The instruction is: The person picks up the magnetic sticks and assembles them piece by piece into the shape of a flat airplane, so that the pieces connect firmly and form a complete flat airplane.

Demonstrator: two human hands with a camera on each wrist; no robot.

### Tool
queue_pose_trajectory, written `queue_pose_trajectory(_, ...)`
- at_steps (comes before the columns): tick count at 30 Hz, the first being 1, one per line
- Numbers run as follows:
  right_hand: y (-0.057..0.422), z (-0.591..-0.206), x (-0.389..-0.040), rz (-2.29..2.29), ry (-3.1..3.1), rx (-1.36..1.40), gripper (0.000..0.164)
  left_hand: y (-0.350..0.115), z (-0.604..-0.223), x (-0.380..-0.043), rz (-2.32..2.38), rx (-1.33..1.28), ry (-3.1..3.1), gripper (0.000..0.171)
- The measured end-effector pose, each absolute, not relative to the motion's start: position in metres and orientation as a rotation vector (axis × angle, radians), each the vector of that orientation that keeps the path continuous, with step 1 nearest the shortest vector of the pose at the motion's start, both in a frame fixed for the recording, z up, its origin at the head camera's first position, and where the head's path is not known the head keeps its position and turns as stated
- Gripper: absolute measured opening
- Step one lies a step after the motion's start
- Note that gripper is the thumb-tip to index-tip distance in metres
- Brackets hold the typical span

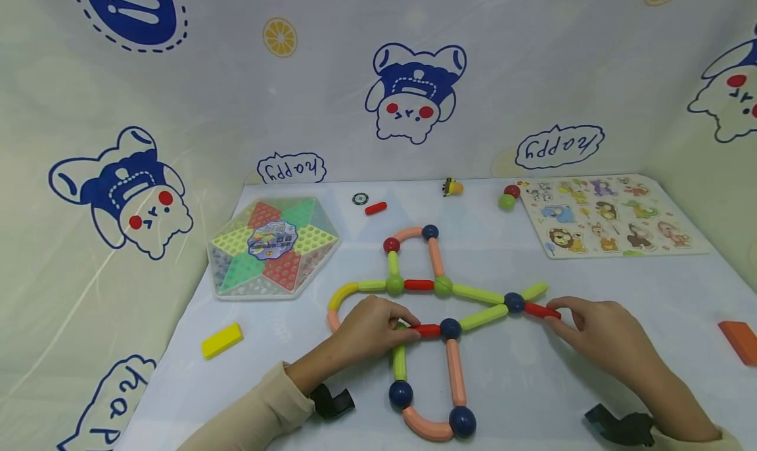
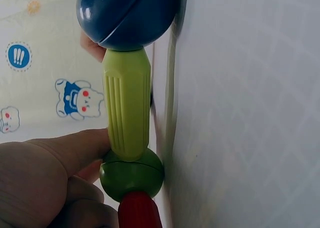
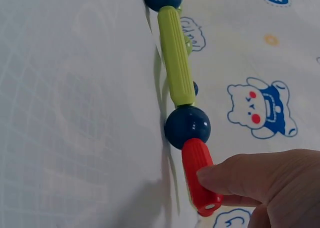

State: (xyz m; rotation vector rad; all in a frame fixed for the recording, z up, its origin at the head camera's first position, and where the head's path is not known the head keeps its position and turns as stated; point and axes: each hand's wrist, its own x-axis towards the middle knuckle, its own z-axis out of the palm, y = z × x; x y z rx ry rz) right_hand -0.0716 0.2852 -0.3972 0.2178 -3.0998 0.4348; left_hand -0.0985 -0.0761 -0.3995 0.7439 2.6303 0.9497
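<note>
Magnetic rods and balls form a fish-like outline on the table. At its right tip, my right hand (image 1: pixel 609 336) pinches a short red rod (image 3: pixel 196 165) between thumb and finger. That rod meets a dark blue ball (image 1: pixel 514 303), where several light green rods also join. Over the outline's lower left side, my left hand (image 1: pixel 369 329) grips a green ball (image 2: pixel 131 174) that its fingers mostly hide in the head view. A red rod (image 1: pixel 428 331) and a light green rod (image 2: pixel 127 108) join this ball. Below hangs a loop with a curved pink rod (image 1: pixel 427 426).
A hexagonal game box (image 1: pixel 307 267) lies back left, an animal picture board (image 1: pixel 621 250) back right. A yellow block (image 1: pixel 222 340), an orange block (image 1: pixel 740 342), a loose red rod (image 1: pixel 376 208), a loose green ball (image 1: pixel 506 202) and a small yellow toy (image 1: pixel 454 187) lie around.
</note>
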Motion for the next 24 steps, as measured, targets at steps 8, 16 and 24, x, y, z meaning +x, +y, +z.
queue_pose_trajectory(8,0.291,-0.394,-0.075,0.486,-3.081,0.249,0.03,-0.076,-0.4,-0.099,0.944,0.737,2.63,0.016)
queue_pose_trajectory(16,0.303,-0.377,-0.101,0.557,-2.999,0.383,0.024,-0.076,-0.399,-0.101,0.952,0.74,2.627,0.015)
queue_pose_trajectory(24,0.32,-0.355,-0.17,0.661,-2.956,0.398,0.022,-0.072,-0.395,-0.104,0.859,0.819,2.675,0.018)
